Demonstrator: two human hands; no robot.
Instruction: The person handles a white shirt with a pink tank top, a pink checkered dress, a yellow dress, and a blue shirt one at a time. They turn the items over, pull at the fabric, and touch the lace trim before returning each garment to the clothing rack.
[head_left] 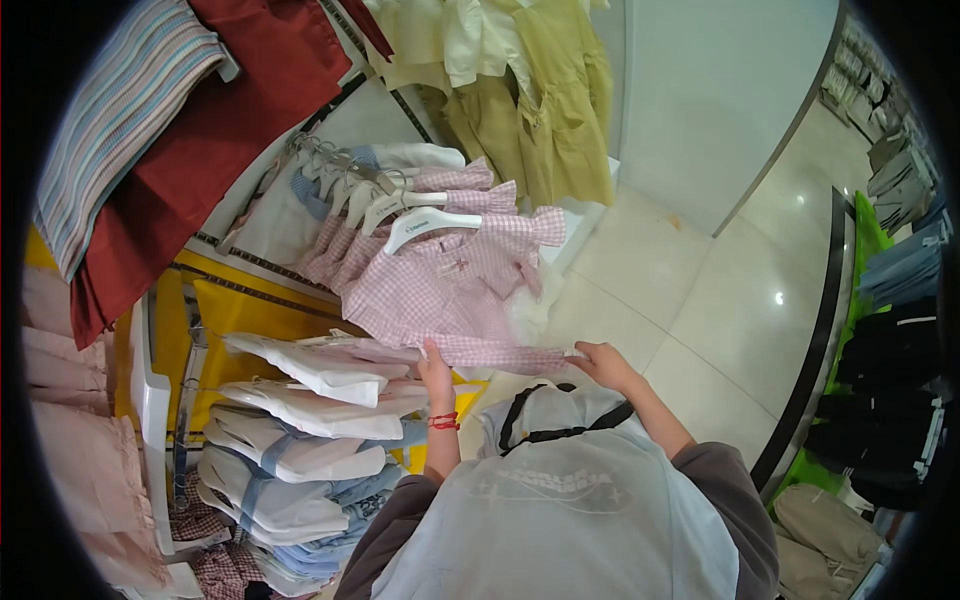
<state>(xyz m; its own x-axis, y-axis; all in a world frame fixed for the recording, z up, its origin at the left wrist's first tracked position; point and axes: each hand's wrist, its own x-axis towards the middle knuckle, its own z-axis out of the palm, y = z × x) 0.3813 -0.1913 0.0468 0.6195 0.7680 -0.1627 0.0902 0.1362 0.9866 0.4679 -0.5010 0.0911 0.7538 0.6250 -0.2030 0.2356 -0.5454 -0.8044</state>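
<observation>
A pink-and-white gingham dress [425,290] with ruffled sleeves hangs on a white hanger [428,222] at the front of a wall rail. Its lower hem is stretched out sideways toward me. My left hand [436,372] pinches the left part of the hem, a red string bracelet [443,421] on its wrist. At the hem's right end, my right hand [606,366] is closed on the fabric, with a small pale bit showing at the fingertips. More gingham garments [455,178] hang close behind.
White and pale blue garments [300,440] hang on a lower rail at left. Yellow-green clothes [565,100] hang at the back, red fabric [230,100] at upper left. Across the tiled floor [690,300], a green-edged display [870,240] holds dark clothes.
</observation>
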